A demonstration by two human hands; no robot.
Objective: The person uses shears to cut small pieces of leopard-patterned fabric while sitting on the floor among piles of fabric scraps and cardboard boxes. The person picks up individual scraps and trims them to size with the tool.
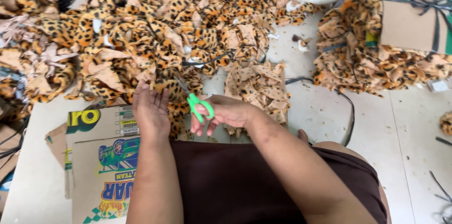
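Clearly right hand grips green scissors — blades hidden; left hand, open, presses leopard-print fabric.

Both forearms are extended forward from the lap. The left hand is held flat, palm down, fingers straight and together. The right hand is turned inward toward the left, its fingers curled in a closed grip.

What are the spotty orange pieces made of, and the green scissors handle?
The spotted pieces look like fuzzy plush fabric with a leopard print; their plain tan backs show where they flip over. The scissors in the right hand have smooth, shiny green handles, probably plastic. The blades are too hidden to judge.
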